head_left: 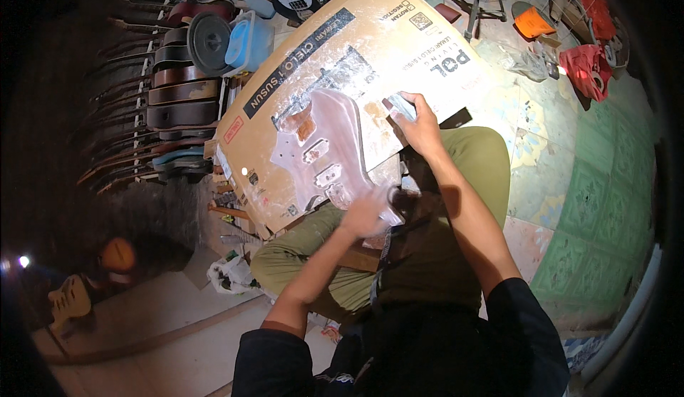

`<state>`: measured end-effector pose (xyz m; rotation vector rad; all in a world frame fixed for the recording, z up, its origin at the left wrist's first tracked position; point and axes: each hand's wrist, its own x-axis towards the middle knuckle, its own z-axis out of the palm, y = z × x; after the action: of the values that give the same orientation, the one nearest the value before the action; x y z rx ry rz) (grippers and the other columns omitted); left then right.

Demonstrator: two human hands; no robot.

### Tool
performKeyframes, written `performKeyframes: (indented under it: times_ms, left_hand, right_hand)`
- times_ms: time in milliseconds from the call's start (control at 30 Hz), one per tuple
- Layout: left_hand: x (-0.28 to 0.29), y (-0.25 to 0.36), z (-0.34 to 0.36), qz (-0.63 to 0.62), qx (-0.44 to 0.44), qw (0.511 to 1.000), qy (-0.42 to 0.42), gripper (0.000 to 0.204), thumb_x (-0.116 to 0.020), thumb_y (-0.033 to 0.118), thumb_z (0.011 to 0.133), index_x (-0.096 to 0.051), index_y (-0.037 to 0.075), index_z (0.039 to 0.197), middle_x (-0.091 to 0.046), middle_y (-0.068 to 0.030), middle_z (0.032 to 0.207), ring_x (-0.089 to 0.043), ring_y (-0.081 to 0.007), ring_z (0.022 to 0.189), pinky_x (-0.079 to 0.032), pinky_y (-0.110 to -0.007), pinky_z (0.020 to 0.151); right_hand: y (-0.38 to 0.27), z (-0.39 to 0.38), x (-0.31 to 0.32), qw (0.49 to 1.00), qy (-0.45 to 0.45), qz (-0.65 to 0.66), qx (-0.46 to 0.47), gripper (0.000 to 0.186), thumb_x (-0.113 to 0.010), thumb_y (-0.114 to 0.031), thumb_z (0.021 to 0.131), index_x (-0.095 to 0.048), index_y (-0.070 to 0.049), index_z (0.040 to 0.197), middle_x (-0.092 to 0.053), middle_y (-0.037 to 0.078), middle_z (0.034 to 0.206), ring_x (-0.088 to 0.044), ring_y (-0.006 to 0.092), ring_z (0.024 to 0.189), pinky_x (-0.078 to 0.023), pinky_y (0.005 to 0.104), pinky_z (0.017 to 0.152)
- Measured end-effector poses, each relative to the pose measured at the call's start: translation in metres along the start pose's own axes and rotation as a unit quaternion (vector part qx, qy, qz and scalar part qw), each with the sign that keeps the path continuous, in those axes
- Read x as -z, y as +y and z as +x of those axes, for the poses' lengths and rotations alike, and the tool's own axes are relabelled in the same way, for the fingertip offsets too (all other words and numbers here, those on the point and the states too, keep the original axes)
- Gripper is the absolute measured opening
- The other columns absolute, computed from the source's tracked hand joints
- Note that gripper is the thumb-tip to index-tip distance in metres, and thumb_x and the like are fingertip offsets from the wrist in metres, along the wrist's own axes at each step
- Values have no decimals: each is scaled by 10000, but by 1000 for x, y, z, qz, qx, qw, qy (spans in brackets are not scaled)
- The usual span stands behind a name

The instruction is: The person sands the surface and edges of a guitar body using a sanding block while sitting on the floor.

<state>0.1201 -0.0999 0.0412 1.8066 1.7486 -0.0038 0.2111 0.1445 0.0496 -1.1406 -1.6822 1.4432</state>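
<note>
An unfinished electric guitar body (pixel 337 125), pinkish and dusty with several cut-out cavities, lies tilted across my lap and a cardboard sheet (pixel 420 58). My left hand (pixel 365 213) is over the near end of the body, smeared by motion, so its fingers cannot be made out. To the right of the body, my right hand (pixel 422 127) grips a small grey sanding block (pixel 404 107) just above the cardboard. Whitish dust covers the cardboard around the body's far end.
A row of guitars (pixel 182 94) stands at the left, beside a dark round lid (pixel 209 44) and a blue plastic container (pixel 249 40). A red bag (pixel 586 73) and an orange object (pixel 533 23) lie on the tiled floor at the far right. Another guitar body (pixel 70 303) is lower left.
</note>
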Motion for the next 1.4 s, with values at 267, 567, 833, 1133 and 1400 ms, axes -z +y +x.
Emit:
performKeyframes:
  times_ms: [267,567,833,1133,1400]
  left_hand:
    - [40,-83,40,92,243,947,191,769,-542,438,980,-330,-36,1548,-301,-247,1623,-212,-423,1530,-120,-567,1249]
    - [38,-72,47,65,104,981,151,729,-601,470,949,-481,-40,1455,-351,-234,1603,-254,-403,1518,-134,-566,1251]
    - [19,-166,-30,-43,474,829,293,717,-505,442,1012,-412,-85,1488,-232,-245,1657,-167,-435,1540,-112,-551,1256]
    - [-4,-150,-23,-30,519,789,326,713,-483,406,1020,-357,-90,1517,-268,-252,1640,-212,-429,1527,-169,-571,1238]
    - [14,-143,-22,-117,510,754,398,847,-607,510,929,-372,-42,1527,-469,-263,1506,-398,-421,1424,-287,-530,1192]
  right_hand:
    - [2,4,-8,1000,-17,-5,-13,436,-740,-117,907,-579,-12,1299,-686,152,1214,-639,212,1136,-473,326,1007]
    - [6,10,-9,999,-45,0,-16,429,-733,-131,940,-559,3,1309,-669,144,1235,-619,192,1152,-469,326,1018]
    - [11,9,-9,999,-29,18,0,426,-742,-110,911,-577,14,1284,-679,181,1212,-653,240,1124,-493,349,989]
    - [15,-5,-10,994,-63,-85,38,413,-708,-125,950,-554,27,1303,-652,179,1249,-619,246,1150,-473,353,1015]
    - [-5,-137,-19,834,-374,-326,242,514,-737,-97,805,-614,-143,1302,-598,156,1226,-548,395,1127,-435,510,965]
